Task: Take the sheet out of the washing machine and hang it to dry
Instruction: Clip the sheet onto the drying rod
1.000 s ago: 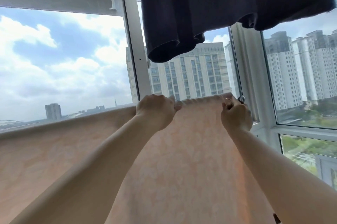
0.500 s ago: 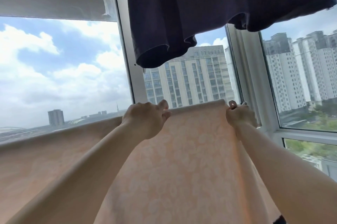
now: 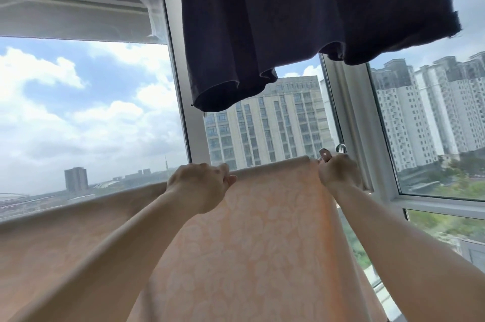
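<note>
A peach-coloured sheet [image 3: 252, 237] with a faint flower pattern hangs draped over a horizontal drying rail, whose shiny metal end [image 3: 341, 148] shows just past the sheet's right edge. The sheet's top fold runs from the lower left up to the right. My left hand [image 3: 199, 185] grips the top fold near the middle, fingers curled over it. My right hand [image 3: 338, 173] grips the fold at the sheet's right end, thumb up. Both arms reach forward and up across the cloth.
A dark navy garment [image 3: 301, 20] hangs overhead, its hem just above my hands. Behind stand white window frames [image 3: 194, 132] and glass, with tall buildings and cloudy sky outside. A window corner post [image 3: 367, 125] is close to the right of my right hand.
My hands have spread apart along the top fold: the left slid leftward, the right shifted slightly right. The sheet between them is now pulled smooth.
</note>
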